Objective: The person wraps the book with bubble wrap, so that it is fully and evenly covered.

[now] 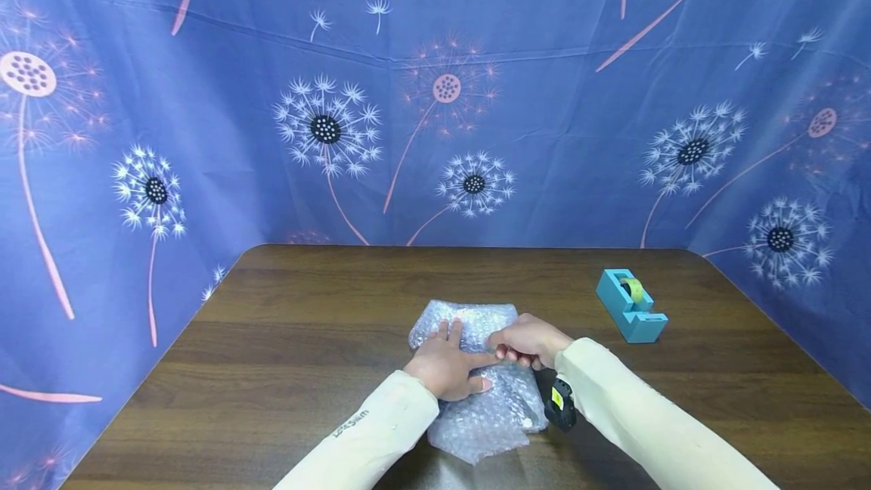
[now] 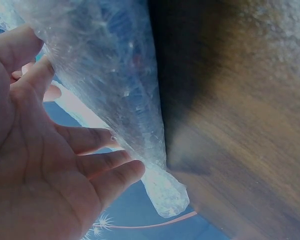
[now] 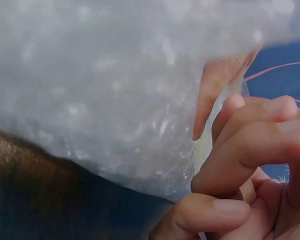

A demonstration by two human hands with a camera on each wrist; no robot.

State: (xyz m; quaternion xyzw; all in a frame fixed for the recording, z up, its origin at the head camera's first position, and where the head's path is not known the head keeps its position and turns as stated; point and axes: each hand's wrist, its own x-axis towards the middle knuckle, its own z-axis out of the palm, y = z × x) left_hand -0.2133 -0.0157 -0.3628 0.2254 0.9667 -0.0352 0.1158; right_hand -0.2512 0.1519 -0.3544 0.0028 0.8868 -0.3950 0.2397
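Note:
A bundle of clear bubble wrap (image 1: 486, 407) lies on the table, its contents hidden by the wrap's layers. My left hand (image 1: 445, 365) rests on top of it, fingers spread and mostly straight; the left wrist view shows them along the bundle's edge (image 2: 115, 75). At the bundle's right side is my right hand (image 1: 531, 340), its fingers bent and touching the wrap close to the left index finger. In the right wrist view, a thin translucent strip (image 3: 204, 149) shows beside the right hand's fingers (image 3: 240, 155). Whether they pinch it is unclear.
A blue tape dispenser (image 1: 629, 308) with a yellowish roll stands on the brown wooden table (image 1: 306, 324), to the right of the bundle. A blue curtain with dandelion prints (image 1: 544, 112) hangs behind the table. A black band with a device (image 1: 561, 404) sits at the right wrist.

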